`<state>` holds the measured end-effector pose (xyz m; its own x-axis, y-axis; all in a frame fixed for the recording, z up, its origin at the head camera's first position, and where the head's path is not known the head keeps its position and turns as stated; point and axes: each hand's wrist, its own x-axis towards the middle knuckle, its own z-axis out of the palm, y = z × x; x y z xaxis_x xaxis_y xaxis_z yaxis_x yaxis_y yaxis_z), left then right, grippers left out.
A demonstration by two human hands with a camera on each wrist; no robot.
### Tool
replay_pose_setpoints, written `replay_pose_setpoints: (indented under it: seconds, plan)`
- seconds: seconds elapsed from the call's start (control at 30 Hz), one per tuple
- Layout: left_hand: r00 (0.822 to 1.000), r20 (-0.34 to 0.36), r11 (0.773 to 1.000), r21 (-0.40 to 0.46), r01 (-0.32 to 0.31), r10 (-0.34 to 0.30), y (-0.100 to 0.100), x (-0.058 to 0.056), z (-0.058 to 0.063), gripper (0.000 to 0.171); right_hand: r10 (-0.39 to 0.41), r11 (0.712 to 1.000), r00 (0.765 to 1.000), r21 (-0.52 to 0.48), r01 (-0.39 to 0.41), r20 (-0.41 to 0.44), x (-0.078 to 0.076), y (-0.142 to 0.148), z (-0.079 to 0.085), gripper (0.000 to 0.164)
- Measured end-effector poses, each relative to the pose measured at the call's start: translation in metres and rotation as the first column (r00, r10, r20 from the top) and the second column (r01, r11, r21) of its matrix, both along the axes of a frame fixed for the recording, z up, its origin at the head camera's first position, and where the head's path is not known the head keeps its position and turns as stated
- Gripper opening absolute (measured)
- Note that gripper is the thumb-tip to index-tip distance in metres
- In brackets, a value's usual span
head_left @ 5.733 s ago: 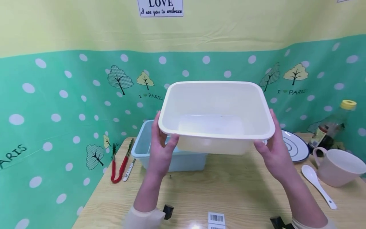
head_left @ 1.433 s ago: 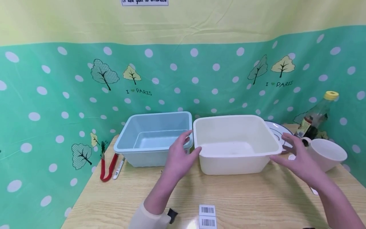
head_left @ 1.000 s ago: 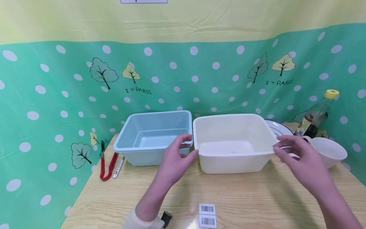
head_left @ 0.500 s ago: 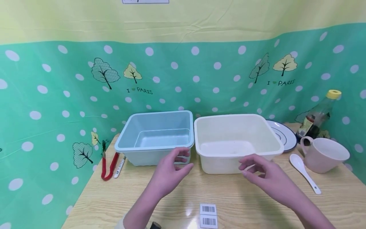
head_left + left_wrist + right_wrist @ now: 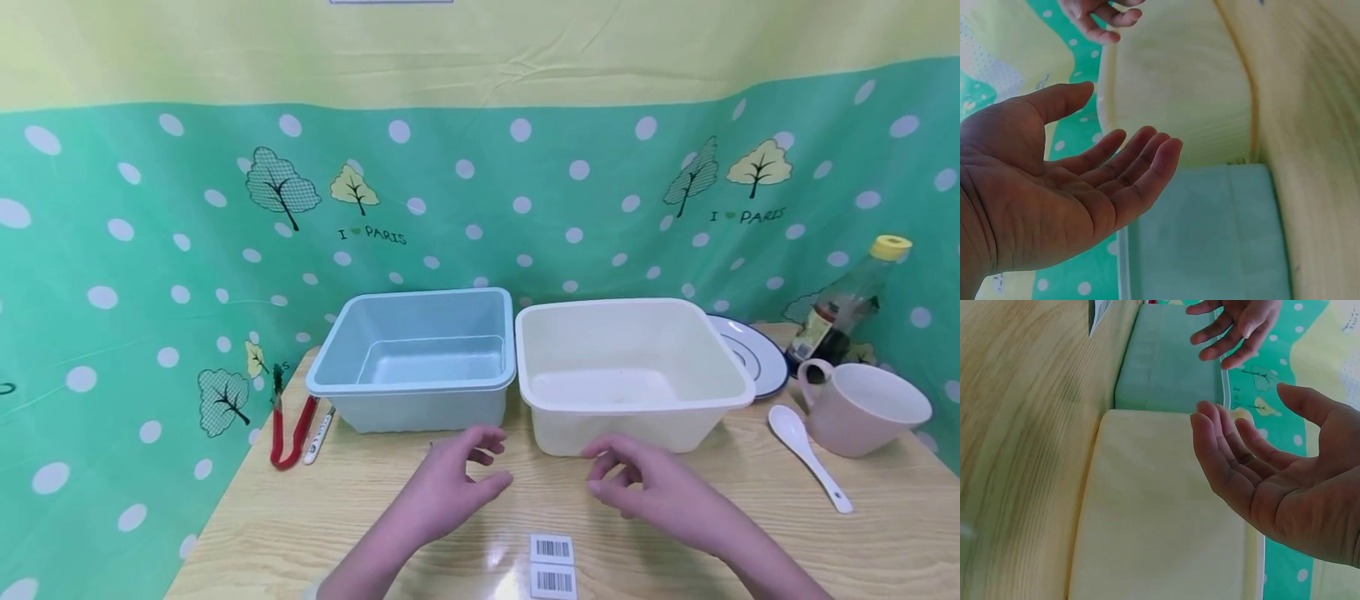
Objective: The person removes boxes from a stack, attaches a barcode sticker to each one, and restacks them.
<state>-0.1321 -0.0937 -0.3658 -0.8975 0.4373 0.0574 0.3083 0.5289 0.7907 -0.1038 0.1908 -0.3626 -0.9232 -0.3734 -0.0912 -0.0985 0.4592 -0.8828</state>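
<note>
You have two tubs: one white tub [image 5: 607, 337], one blue tub [image 5: 420, 410]. Right of the white tub, count one plate [image 5: 753, 354], one bottle [image 5: 836, 318], one cup [image 5: 862, 418], one spoon [image 5: 810, 460]. Left of it, one pair of red tongs [image 5: 300, 432]. In front, two barcode stickers [image 5: 552, 550], plus your left hand [image 5: 450, 490] and right hand [image 5: 660, 490]: two.
</note>
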Motion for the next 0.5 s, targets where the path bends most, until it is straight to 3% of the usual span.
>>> replay_pose_setpoints:
  seconds: [0.13, 0.3, 0.5]
  plan:
    - [0.999, 0.031, 0.999, -0.029, 0.031, -0.03, 0.004, 0.002, -0.008, 0.045, 0.036, 0.999, 0.999, -0.012, -0.035, 0.041, 0.001, -0.009, -0.002, 0.037]
    - [0.993, 0.079, 0.995, -0.045, 0.091, -0.088, 0.01, 0.004, -0.018, 0.033, 0.07, 0.998, 0.989, -0.004, -0.07, 0.128, 0.003, -0.013, -0.01, 0.039]
    - [0.981, 0.151, 0.989, -0.069, 0.131, -0.12, 0.011, 0.005, -0.023, 0.028, 0.078, 0.996, 0.975, 0.032, -0.087, 0.208, 0.002, -0.012, -0.017, 0.036]
